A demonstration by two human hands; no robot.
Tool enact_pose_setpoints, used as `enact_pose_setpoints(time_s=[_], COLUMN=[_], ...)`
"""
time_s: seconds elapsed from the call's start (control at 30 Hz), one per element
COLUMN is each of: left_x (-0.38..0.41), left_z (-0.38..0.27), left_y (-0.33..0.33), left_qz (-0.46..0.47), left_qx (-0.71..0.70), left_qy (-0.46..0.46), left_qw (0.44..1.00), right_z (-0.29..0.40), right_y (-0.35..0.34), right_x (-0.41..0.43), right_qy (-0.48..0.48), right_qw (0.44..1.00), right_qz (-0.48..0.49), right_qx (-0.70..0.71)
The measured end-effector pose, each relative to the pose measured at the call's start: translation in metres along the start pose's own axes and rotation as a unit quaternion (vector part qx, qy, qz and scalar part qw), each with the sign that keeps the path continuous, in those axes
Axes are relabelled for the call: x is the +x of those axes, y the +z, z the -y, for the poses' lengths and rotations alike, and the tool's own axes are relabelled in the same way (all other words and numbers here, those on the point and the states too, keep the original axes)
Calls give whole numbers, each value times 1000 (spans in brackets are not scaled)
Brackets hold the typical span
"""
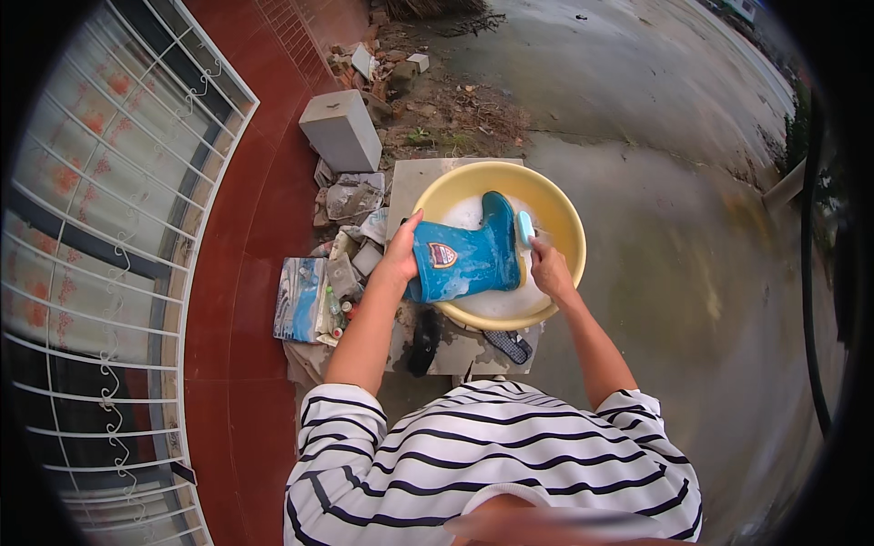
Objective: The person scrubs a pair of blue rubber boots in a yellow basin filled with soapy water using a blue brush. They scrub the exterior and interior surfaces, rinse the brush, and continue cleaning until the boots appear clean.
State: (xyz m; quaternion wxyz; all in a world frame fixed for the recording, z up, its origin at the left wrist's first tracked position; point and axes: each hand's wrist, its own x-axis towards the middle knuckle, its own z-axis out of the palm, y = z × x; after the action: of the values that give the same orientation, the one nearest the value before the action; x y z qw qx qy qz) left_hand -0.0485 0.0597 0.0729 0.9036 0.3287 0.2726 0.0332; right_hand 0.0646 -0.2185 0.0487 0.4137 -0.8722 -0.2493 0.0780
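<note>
A blue rubber boot [471,256] lies on its side over a yellow plastic basin [573,205], its shaft towards the left and its sole towards the right. White suds [466,213] fill the basin's bottom, and foam streaks the wet shaft, which bears a badge. My left hand [403,249] grips the boot at the shaft's open end. In my right hand [550,268] is a light blue scrub brush [525,228], held by one end against or just beside the boot's sole. The brush's bristles are mostly hidden.
The basin stands on a pale slab [416,181]. Two dark insoles or shoes, one black [425,341] and one patterned [511,345], lie near its front edge. Bottles [334,310], a box [299,300] and rubble crowd the left, below a pale block [345,130]. Wet concrete [655,273] stretches right.
</note>
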Motion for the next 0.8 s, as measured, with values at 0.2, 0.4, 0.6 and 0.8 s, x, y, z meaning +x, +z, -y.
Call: enact_pose_setpoints(time_s=[0.2, 0.4, 0.6, 0.8], left_x=[9, 12, 8, 18], left_z=[12, 20, 25, 20], left_y=[-5, -16, -12, -18], left_qz=[8, -11, -5, -12], left_qx=[-37, -39, -31, -41], left_qy=[-17, 42, 34, 12], left_qw=[999, 998, 999, 999], right_z=[101, 117, 62, 97], right_y=[47, 65, 57, 62], right_x=[-32, -10, 20, -27], right_qy=[-154, -199, -36, -159], right_qw=[976, 972, 991, 974], right_qz=[129, 64, 133, 132], right_qx=[84, 104, 7, 92])
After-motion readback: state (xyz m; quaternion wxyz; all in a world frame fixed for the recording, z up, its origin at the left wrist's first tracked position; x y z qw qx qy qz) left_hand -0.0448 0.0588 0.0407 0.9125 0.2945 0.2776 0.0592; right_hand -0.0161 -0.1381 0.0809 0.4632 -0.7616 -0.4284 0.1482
